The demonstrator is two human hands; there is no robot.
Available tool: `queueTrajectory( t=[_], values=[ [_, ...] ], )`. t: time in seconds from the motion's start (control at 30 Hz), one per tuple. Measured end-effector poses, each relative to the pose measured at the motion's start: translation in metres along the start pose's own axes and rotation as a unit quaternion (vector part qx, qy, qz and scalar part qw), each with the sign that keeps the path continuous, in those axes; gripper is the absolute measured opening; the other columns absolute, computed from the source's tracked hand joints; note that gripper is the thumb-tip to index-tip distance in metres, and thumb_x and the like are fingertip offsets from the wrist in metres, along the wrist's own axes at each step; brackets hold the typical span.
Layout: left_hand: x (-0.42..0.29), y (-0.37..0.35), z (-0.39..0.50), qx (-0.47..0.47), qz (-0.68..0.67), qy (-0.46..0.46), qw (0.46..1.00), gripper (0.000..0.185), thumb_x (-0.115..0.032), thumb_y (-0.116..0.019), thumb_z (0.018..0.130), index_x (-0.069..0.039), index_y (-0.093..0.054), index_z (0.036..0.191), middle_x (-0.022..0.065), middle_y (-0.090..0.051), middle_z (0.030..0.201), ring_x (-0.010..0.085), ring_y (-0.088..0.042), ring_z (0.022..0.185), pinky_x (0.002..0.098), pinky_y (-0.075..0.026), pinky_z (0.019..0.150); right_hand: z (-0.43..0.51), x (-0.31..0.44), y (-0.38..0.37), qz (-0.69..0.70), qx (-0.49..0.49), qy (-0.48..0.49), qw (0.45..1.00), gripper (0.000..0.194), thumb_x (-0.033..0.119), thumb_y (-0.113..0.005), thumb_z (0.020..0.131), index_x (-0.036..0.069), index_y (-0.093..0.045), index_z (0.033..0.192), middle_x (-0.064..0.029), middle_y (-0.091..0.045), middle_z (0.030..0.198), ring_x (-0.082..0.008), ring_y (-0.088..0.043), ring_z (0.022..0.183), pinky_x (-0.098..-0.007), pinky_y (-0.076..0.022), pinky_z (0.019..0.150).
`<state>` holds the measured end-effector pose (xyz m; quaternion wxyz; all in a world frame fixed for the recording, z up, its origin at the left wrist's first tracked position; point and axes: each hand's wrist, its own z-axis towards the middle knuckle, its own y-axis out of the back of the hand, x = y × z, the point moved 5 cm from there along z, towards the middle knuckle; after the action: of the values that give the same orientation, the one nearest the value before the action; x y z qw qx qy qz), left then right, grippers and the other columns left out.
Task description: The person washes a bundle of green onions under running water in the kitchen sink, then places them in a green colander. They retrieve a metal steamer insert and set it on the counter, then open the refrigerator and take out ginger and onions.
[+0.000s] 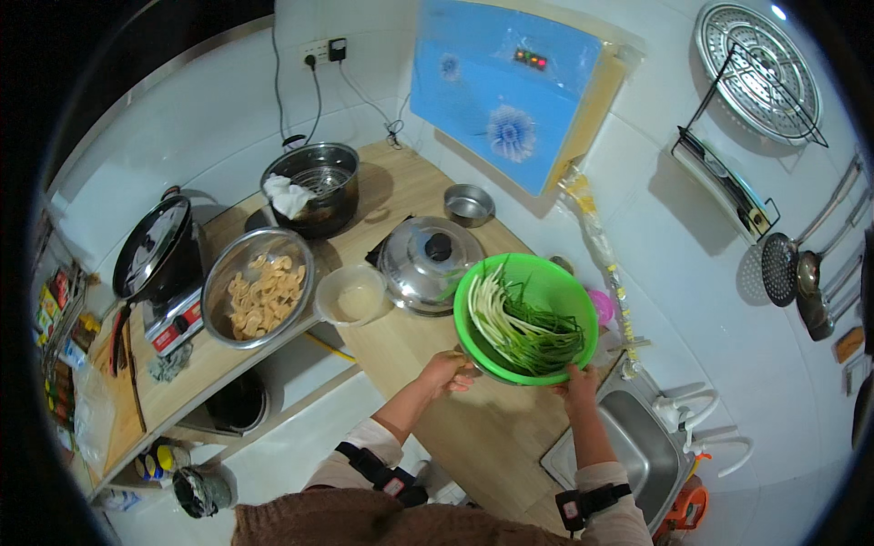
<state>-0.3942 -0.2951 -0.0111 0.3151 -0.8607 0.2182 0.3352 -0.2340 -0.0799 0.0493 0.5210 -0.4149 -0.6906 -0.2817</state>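
Observation:
A bright green plastic basket (593,315) is in front of me at the wall side of the worktop. Inside it lies a bundle of long green stalks with white ends, which look like garlic chives or thin scallions (529,324). My left hand (447,374) holds the basket at its near left edge, fingers partly under the rim. At the near right edge, the rim is between the thumb and fingers of my right hand (579,390). Whether the basket's base touches the worktop cannot be made out.
A domed steel lid (416,266), a white plastic bowl (350,295), a steel bowl of pale brown pieces (263,297) and a steamer pot (334,198) stand leftward. A small steel bowl (469,205) sits by the wall. The sink (638,437) is at right.

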Motion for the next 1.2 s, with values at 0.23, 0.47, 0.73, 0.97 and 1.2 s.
queueTrajectory(
  t=[0.23,0.47,0.73,0.97,1.2],
  values=[
    [-0.006,0.001,0.007,-0.033,0.108,-0.009,0.994,0.027,-0.021,-0.049,0.084,-0.003,-0.051,0.103,0.0049,-0.056,0.084,0.0140,-0.055,0.057,0.0275,-0.049,0.046,-0.004,-0.001,0.000,0.010,0.013,-0.002,1.000,0.031,0.008,-0.049,0.081,0.000,-0.033,0.107,-0.0170,-0.057,0.075,-0.0237,-0.058,0.048,-0.0281,-0.0468,0.035],
    [-0.034,-0.002,-0.015,0.040,-0.107,-0.056,0.992,0.066,-0.054,-0.042,0.082,-0.003,-0.035,0.123,0.0148,-0.046,0.111,0.0274,-0.055,0.083,0.0363,-0.051,0.062,-0.016,0.036,0.015,-0.017,0.044,0.011,0.999,0.040,0.011,-0.052,0.081,-0.001,-0.030,0.112,-0.0196,-0.057,0.076,-0.0260,-0.060,0.051,-0.0310,-0.0495,0.040],
    [-0.071,-0.048,-0.050,0.162,-0.096,-0.070,0.980,0.048,-0.030,-0.047,0.083,-0.003,-0.036,0.120,0.0164,-0.052,0.107,0.0288,-0.061,0.082,0.0368,-0.056,0.060,-0.038,0.095,0.023,-0.066,0.110,0.048,0.991,0.037,0.014,-0.054,0.081,0.001,-0.027,0.103,-0.0199,-0.058,0.072,-0.0256,-0.061,0.050,-0.0298,-0.0474,0.036],
    [-0.072,-0.041,-0.049,0.085,-0.132,-0.088,0.984,0.032,-0.002,-0.050,0.075,0.001,-0.047,0.106,0.0125,-0.057,0.088,0.0219,-0.061,0.067,0.0295,-0.056,0.049,-0.055,0.174,0.039,-0.231,0.205,0.065,0.949,0.038,0.028,-0.056,0.083,0.000,-0.041,0.105,-0.0144,-0.060,0.078,-0.0206,-0.061,0.054,-0.0262,-0.0473,0.042],
    [-0.093,-0.004,-0.025,0.069,-0.082,-0.085,0.991,0.036,-0.004,-0.049,0.076,-0.002,-0.042,0.110,0.0133,-0.054,0.091,0.0237,-0.058,0.064,0.0314,-0.053,0.047,-0.073,0.374,0.107,-0.298,0.028,0.286,0.910,0.034,0.030,-0.053,0.085,-0.003,-0.054,0.094,-0.0107,-0.062,0.074,-0.0134,-0.057,0.053,-0.0242,-0.0463,0.049]
  ],
)
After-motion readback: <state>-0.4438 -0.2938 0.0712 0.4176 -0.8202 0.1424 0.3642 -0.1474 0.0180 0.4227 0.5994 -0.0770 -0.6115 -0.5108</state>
